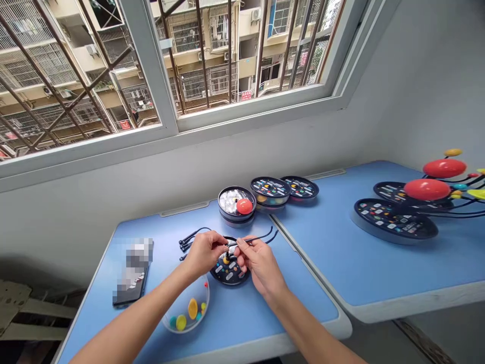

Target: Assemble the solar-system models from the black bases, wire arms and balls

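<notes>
A round black base [229, 273] with coloured labels lies on the blue table [242, 323], with a small yellow piece at its centre post. My left hand [203, 251] is closed, pinching the centre post from the left. My right hand [256, 259] is closed on a thin black rod [261, 237] that reaches back to the right. More black rods [189, 238] lie just behind my left hand. A clear bowl [186, 309] holding several small coloured balls sits under my left forearm.
An open tin [236, 203] with white pieces and a red ball stands behind, with two lidded black tins [270, 190] to its right. A phone [133, 275] lies at the left. Assembled models with red spheres [427, 189] stand on the right table [341, 237].
</notes>
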The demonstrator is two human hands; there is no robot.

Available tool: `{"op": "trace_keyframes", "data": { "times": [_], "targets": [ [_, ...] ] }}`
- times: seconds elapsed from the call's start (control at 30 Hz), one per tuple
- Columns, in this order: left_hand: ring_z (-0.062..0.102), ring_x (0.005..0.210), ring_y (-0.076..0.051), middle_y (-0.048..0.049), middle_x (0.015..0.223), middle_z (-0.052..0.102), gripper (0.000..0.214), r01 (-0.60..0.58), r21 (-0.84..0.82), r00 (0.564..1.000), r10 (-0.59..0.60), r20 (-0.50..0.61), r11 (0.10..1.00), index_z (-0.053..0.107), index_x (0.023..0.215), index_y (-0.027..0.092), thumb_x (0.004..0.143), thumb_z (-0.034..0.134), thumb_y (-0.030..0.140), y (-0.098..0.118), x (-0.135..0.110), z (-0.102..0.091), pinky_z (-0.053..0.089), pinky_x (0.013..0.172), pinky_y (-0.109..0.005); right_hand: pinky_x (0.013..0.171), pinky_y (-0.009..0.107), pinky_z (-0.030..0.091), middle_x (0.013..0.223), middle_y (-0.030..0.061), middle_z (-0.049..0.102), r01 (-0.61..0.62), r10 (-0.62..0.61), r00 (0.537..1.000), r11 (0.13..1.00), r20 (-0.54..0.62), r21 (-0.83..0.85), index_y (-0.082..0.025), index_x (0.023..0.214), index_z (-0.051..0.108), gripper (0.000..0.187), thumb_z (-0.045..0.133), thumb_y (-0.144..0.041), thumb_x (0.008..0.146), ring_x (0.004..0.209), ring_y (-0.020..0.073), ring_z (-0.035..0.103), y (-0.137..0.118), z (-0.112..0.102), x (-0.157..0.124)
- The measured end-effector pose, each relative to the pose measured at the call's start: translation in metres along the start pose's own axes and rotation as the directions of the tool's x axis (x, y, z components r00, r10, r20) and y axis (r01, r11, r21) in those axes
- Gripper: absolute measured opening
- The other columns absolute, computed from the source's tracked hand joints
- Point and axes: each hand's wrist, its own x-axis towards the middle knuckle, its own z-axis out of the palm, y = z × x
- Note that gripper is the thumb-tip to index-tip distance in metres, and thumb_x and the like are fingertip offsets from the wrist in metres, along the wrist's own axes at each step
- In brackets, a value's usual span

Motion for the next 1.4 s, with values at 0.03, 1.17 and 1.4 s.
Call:
{"op": "trace_keyframes", "data": {
  "times": [0.03,1.17,1.4],
  "targets": [
    [0.053,0.06,-0.012,-0.0022,0.066,0.064,0.009,0.007,-0.008,1.0,-0.007,0.001,1.0,0.068,0.07,0.013,0.069,0.059,0.009,0.0,0.0,0.0,0.04,0.058,-0.021,0.029,0.014,0.036,0.047,-0.0051,0.059,-0.004,0.004,1.0,1.0,0.003,0.001,-0.017,0.07,0.049,0.044,0.078,-0.045,0.053,0.033,0.0047,0.044,0.0,0.0,0.0],
    [0.047,0.056,-0.011,-0.0002,0.063,0.056,0.006,0.077,0.046,0.995,-0.079,0.054,0.996,0.066,0.063,0.013,0.067,0.062,0.01,-0.015,-0.006,0.015,0.036,0.054,-0.021,0.029,0.012,0.031,0.048,-0.0064,0.055,-0.128,0.136,0.99,0.981,0.047,-0.147,-0.018,0.073,0.046,0.041,0.072,-0.047,0.06,0.034,0.0033,0.042,0.013,-0.011,0.001],
    [0.048,0.058,-0.011,0.0009,0.062,0.055,0.008,0.027,0.094,0.992,-0.039,0.122,0.995,0.066,0.062,0.015,0.067,0.063,0.011,-0.011,-0.002,0.009,0.036,0.055,-0.021,0.022,0.013,0.027,0.036,-0.0001,0.057,-0.264,0.31,0.945,0.912,0.106,-0.313,-0.016,0.061,0.05,0.033,0.062,-0.044,0.073,0.024,0.0059,0.042,0.003,-0.024,0.004]
  ]
}}
